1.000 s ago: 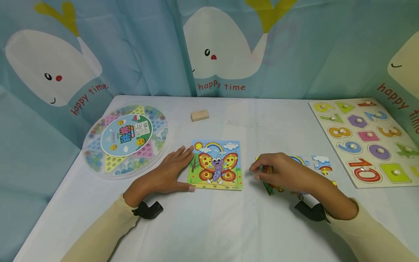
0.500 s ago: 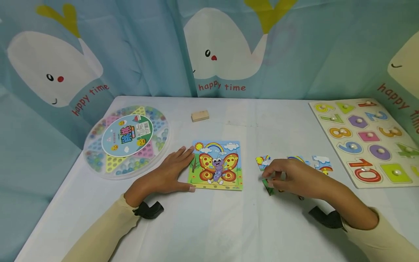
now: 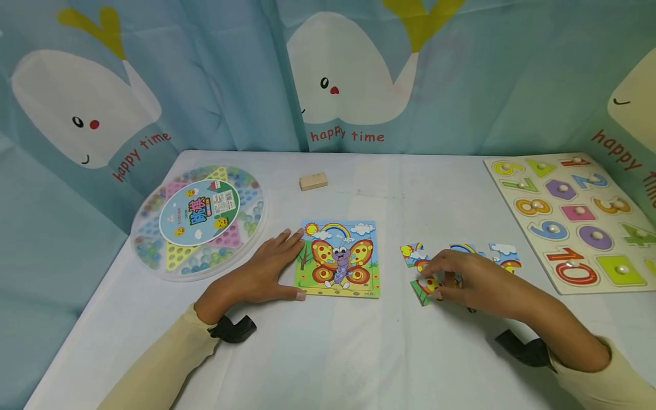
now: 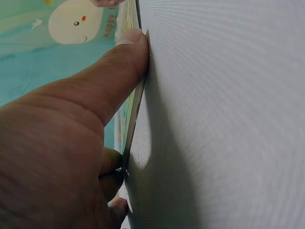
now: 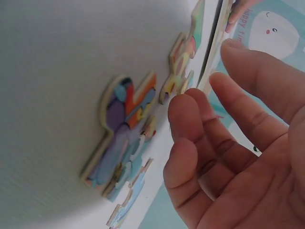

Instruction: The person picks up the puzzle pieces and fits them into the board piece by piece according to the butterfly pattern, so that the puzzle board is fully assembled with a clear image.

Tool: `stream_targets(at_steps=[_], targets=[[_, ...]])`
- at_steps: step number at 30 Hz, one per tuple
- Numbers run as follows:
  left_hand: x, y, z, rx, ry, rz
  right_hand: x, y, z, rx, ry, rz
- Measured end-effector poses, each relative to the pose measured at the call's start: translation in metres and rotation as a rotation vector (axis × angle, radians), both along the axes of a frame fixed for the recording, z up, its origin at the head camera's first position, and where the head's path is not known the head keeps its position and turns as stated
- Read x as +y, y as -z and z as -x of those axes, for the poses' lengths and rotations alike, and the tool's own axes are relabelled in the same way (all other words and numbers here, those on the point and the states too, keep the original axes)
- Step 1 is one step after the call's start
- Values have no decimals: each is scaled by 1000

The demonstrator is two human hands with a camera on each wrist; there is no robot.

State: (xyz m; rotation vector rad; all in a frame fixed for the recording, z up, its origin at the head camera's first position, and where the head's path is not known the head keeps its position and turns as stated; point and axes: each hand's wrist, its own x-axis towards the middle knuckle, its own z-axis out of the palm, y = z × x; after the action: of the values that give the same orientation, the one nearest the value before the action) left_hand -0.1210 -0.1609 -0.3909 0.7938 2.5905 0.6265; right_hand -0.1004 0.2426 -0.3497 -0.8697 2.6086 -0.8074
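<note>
A square butterfly puzzle board (image 3: 338, 259) lies flat on the table, its picture face up. My left hand (image 3: 258, 273) rests at its left side with spread fingers, and in the left wrist view the thumb (image 4: 112, 71) lies along the board's edge. Further right, my right hand (image 3: 476, 287) hovers over loose jigsaw pieces, fingers loosely bent and holding nothing. Around it show a green-cornered piece (image 3: 421, 292), a sun piece (image 3: 411, 253) and a cloud piece (image 3: 504, 253). A purple-and-orange piece (image 5: 119, 112) appears in the right wrist view; the hand hides others from the head camera.
A round Chinese checkers set (image 3: 200, 222) with marbles under a clear cover sits at the left. A small wooden block (image 3: 313, 181) lies behind the board. At the right is a number-and-shape peg board (image 3: 574, 222). A whale-print curtain (image 3: 225, 74) hangs behind the table.
My right hand has shifted right and slightly nearer to me over the loose pieces, uncovering the sun and green-cornered ones. The left hand and the butterfly board have stayed put.
</note>
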Motion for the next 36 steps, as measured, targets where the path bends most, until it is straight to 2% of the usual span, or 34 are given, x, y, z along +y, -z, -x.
stream_targets(at_steps=[15, 26, 29, 36], targets=[[0, 1, 0, -3, -4, -3, -2, 4, -2, 60, 37, -137], [-1, 1, 0, 6, 0, -7, 0, 6, -3, 82, 36, -150], [-1, 1, 0, 6, 2, -7, 1, 6, -3, 53, 57, -127], [-1, 0, 0, 0, 1, -16, 2, 5, -1, -114, 62, -6]])
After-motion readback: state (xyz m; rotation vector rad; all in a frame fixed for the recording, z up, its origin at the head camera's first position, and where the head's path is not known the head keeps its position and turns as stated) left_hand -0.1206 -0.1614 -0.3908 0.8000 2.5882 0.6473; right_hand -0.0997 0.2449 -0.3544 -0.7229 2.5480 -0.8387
